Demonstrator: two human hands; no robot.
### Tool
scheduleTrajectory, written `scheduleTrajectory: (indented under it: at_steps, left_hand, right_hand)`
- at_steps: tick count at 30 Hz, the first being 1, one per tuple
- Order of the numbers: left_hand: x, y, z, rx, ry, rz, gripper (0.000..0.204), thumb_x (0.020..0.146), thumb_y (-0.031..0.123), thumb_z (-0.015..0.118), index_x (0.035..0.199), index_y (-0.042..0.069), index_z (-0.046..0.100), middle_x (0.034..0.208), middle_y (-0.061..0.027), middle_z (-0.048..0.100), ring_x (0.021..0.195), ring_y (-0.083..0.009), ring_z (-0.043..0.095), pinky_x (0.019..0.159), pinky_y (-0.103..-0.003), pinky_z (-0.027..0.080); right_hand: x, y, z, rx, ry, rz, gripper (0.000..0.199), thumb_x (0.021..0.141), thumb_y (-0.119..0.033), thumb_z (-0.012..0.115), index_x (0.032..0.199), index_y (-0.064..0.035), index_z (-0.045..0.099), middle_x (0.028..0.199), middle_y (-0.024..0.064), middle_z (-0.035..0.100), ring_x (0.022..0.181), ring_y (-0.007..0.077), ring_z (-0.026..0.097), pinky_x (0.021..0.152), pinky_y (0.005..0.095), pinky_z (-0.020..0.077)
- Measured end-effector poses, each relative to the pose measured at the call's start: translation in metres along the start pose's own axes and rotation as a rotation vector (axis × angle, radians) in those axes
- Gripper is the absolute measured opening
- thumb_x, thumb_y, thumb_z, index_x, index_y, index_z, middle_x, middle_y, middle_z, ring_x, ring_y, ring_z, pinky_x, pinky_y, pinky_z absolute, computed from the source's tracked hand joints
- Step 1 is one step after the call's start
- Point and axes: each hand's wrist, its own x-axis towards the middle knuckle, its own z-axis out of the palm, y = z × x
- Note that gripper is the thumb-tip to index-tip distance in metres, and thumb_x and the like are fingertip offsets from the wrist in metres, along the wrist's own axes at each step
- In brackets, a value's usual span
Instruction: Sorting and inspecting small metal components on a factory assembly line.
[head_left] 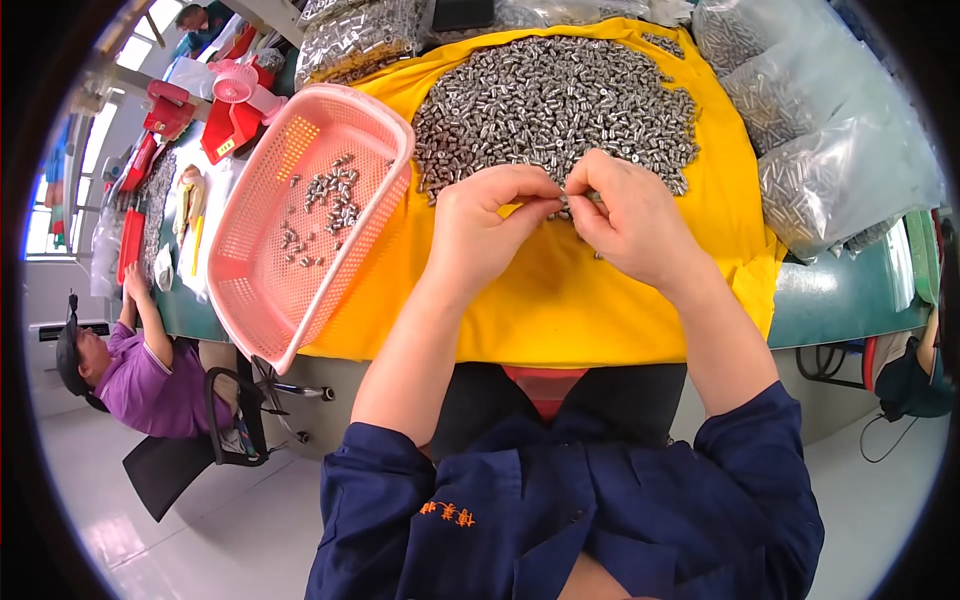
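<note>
A large heap of small silvery metal cylinders (560, 105) is spread over a yellow cloth (500, 320). At the near edge of the heap, my left hand (490, 220) and my right hand (630, 215) meet fingertip to fingertip. Both are pinched closed around something tiny, mostly hidden by the fingers; a small metal part seems to show between them. To the left of my hands stands a pink perforated plastic basket (245, 270) with a loose scatter of similar metal parts (335, 195) on its bottom.
Clear plastic bags of metal parts (800, 190) lie at the right, more bagged parts (360, 40) at the back left. A pink fan (235, 82) and red bins (228, 130) stand beyond the basket. A person in purple (150, 375) sits at the left; others are partly visible.
</note>
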Motion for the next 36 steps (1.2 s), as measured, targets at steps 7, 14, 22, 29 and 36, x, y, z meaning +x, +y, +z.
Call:
scheduleTrajectory:
  at_steps: [7, 14, 22, 29, 36]
  left_hand:
    - [0.002, -0.003, -0.001, 0.015, -0.005, -0.090, 0.010, 0.068, -0.003, 0.060, 0.078, 0.000, 0.060, 0.078, -0.0073, 0.061, 0.071, -0.0169, 0.059, 0.065, -0.025, 0.046]
    - [0.002, -0.013, -0.003, 0.187, 0.088, -0.009, 0.013, 0.075, -0.001, 0.054, 0.087, 0.001, 0.061, 0.082, -0.0077, 0.061, 0.075, -0.0172, 0.059, 0.066, -0.026, 0.046]
    - [0.000, -0.020, -0.010, -0.990, -0.008, -0.347, 0.013, 0.081, 0.003, 0.052, 0.094, 0.002, 0.057, 0.088, -0.0063, 0.059, 0.078, -0.0142, 0.057, 0.069, -0.025, 0.046]
    - [0.000, -0.012, -0.005, -0.977, -0.080, -0.429, 0.013, 0.082, 0.004, 0.052, 0.094, 0.002, 0.056, 0.086, -0.0073, 0.060, 0.077, -0.0147, 0.059, 0.069, -0.025, 0.048]
    - [-0.001, -0.016, 0.000, -0.894, -0.073, -0.393, 0.012, 0.081, 0.003, 0.053, 0.092, 0.001, 0.057, 0.083, -0.0077, 0.061, 0.075, -0.0147, 0.060, 0.068, -0.025, 0.048]
  right_hand:
    - [-0.001, 0.004, 0.009, 0.099, -0.018, 0.134, 0.008, 0.074, -0.007, 0.049, 0.079, -0.0035, 0.044, 0.067, 0.0137, 0.054, 0.064, 0.0320, 0.054, 0.056, 0.0390, 0.0416]
    - [0.001, 0.004, 0.000, 0.204, 0.139, 0.228, 0.009, 0.076, -0.009, 0.051, 0.084, -0.0036, 0.049, 0.069, 0.0097, 0.056, 0.056, 0.0202, 0.054, 0.053, 0.0277, 0.0421]
    - [-0.001, 0.001, 0.006, 0.349, 0.110, 0.242, 0.010, 0.077, -0.007, 0.051, 0.086, -0.0028, 0.054, 0.070, 0.0042, 0.056, 0.057, 0.0081, 0.050, 0.053, 0.0221, 0.0419]
    - [-0.001, -0.003, 0.005, 0.596, 0.101, 0.270, 0.009, 0.077, -0.004, 0.051, 0.085, -0.0018, 0.053, 0.073, 0.0043, 0.057, 0.066, 0.0064, 0.056, 0.058, 0.0211, 0.0449]
    - [-0.002, -0.005, 0.002, 0.446, 0.051, 0.281, 0.004, 0.078, -0.004, 0.050, 0.081, -0.0020, 0.050, 0.071, 0.0060, 0.057, 0.066, 0.0112, 0.059, 0.057, 0.0234, 0.0457]
